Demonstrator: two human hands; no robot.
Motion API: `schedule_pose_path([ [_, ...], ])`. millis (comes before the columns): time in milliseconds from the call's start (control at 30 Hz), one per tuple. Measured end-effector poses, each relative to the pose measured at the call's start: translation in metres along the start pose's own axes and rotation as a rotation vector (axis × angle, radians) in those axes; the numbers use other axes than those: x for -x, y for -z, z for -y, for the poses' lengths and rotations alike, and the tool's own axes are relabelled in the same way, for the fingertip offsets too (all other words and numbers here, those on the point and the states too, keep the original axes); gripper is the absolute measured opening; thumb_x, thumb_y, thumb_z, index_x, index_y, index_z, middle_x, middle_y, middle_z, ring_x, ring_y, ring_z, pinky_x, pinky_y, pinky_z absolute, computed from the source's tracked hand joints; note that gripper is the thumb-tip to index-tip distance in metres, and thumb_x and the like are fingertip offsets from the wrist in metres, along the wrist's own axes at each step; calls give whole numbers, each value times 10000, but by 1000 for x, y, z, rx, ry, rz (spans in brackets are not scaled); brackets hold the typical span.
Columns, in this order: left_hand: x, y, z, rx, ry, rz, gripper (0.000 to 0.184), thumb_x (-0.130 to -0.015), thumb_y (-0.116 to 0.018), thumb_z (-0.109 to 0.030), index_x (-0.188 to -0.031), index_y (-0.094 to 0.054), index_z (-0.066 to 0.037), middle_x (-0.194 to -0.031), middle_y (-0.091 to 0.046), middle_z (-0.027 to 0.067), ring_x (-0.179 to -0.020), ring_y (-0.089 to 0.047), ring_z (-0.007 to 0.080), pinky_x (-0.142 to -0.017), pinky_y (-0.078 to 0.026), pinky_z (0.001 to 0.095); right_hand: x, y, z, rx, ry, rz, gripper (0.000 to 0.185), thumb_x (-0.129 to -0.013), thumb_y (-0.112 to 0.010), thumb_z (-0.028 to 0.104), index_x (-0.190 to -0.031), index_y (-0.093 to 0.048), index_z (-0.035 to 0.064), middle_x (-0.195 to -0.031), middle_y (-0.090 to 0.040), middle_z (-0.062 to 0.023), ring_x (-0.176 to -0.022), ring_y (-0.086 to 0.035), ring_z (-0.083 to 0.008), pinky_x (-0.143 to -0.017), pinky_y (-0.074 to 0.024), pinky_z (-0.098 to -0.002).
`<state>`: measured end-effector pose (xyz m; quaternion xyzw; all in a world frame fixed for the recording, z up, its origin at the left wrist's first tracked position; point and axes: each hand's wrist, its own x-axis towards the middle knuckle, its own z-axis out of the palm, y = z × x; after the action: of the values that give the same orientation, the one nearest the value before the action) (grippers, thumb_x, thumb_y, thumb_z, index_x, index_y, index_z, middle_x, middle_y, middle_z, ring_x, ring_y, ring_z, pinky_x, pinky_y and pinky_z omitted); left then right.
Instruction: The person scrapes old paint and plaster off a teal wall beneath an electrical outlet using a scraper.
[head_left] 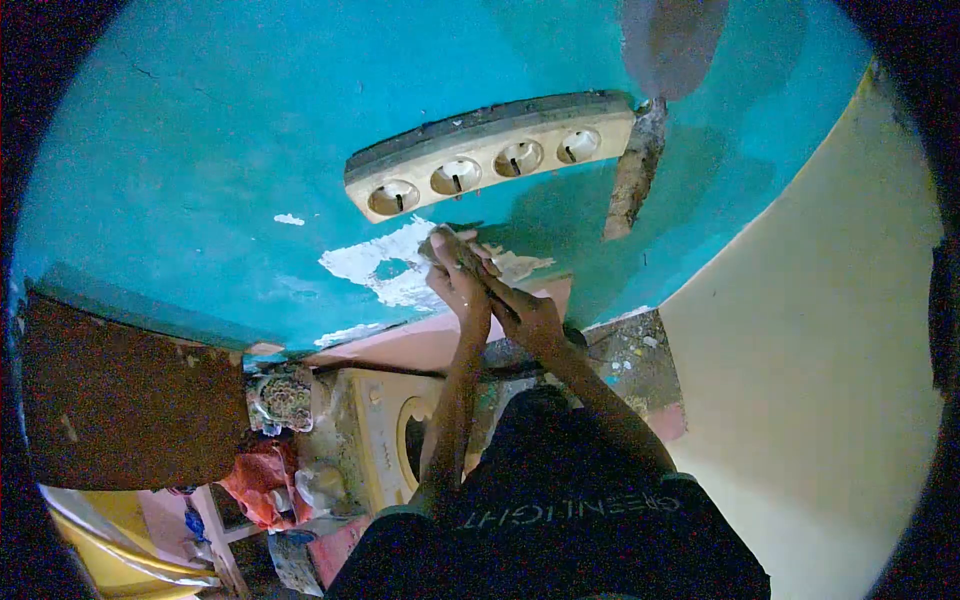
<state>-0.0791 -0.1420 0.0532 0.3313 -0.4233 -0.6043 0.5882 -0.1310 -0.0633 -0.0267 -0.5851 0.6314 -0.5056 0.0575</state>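
In the head view, my left hand (461,284) and my right hand (532,322) are close together in front of a teal wall (250,150). Both are closed around a narrow dark tool (492,288), its kind unclear. My left hand is nearer the wall, with the right just below and to its right. The tool's far end is by a bare white patch (350,262), where the teal paint is off; whether it touches the wall I cannot tell. Right above the hands runs a cream bar (480,160) with several round recesses.
A brown, rough pipe-like strip (636,175) comes down beside the bar. Below on the left are a brown board (130,390), a container of debris (285,400), a red plastic bag (262,485) and a yellowish panel (378,420) with a round opening. A cream surface (810,350) borders the right.
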Motion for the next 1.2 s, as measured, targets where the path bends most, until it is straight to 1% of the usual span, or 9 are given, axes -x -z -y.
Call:
schedule_pose_path([
  [467,-5,8,7,38,59,49,490,-921,-375,-416,-762,-539,18,-552,-522,75,-408,-470,125,-393,-381,229,1,-4,11,121,-83,-1,363,-806,-583,164,-1160,-532,105,-959,-607,-183,-756,-616,-330,-642,-504,-376],
  [533,-5,7,14,157,-94,32,497,-918,-383,-420,-759,-547,22,-550,-527,78,-412,-482,133,-391,-385,229,0,1,21,131,-144,55,363,-806,-580,157,-1162,-530,103,-958,-610,-179,-766,-616,-331,-655,-506,-375],
  [567,-6,14,16,20,84,31,497,-915,-390,-423,-769,-557,21,-552,-530,77,-415,-488,135,-392,-387,227,-1,2,25,80,-131,-8,372,-807,-576,149,-1172,-520,103,-956,-612,-179,-770,-615,-336,-658,-505,-383],
  [733,-11,6,-12,58,51,74,488,-916,-389,-421,-779,-564,14,-548,-530,78,-401,-479,128,-377,-384,233,-11,-1,31,116,-16,-65,398,-806,-570,127,-1197,-498,110,-914,-614,-199,-758,-615,-350,-638,-501,-399],
  [833,-7,11,-5,64,-22,67,494,-915,-388,-427,-790,-567,17,-544,-531,76,-393,-476,125,-371,-381,235,-1,-3,39,186,-119,-41,406,-800,-570,106,-1199,-497,110,-881,-615,-208,-746,-618,-349,-623,-499,-401],
  [900,-6,21,9,202,176,143,484,-918,-389,-417,-790,-565,16,-547,-529,69,-398,-478,122,-375,-383,233,3,-1,40,174,-227,36,410,-795,-566,91,-1199,-498,108,-865,-620,-200,-745,-619,-351,-626,-500,-395],
  [1033,-11,17,-3,77,59,125,471,-919,-395,-406,-792,-560,16,-551,-523,60,-413,-485,121,-385,-391,234,-4,-2,41,131,-204,30,431,-796,-560,90,-1219,-481,118,-862,-622,-198,-713,-617,-355,-607,-502,-396],
  [1100,-13,13,-17,98,56,121,433,-887,-448,-440,-800,-547,-27,-580,-549,58,-427,-501,135,-366,-389,251,-10,-4,36,161,-1,-86,449,-801,-550,86,-1239,-465,133,-881,-614,-208,-721,-618,-348,-612,-503,-392],
  [1200,-8,14,-10,79,149,44,446,-922,-401,-388,-801,-554,14,-554,-520,54,-421,-478,108,-391,-388,232,-2,-4,31,211,-117,4,456,-799,-557,96,-1244,-462,133,-942,-605,-207,-790,-618,-335,-655,-503,-391],
])
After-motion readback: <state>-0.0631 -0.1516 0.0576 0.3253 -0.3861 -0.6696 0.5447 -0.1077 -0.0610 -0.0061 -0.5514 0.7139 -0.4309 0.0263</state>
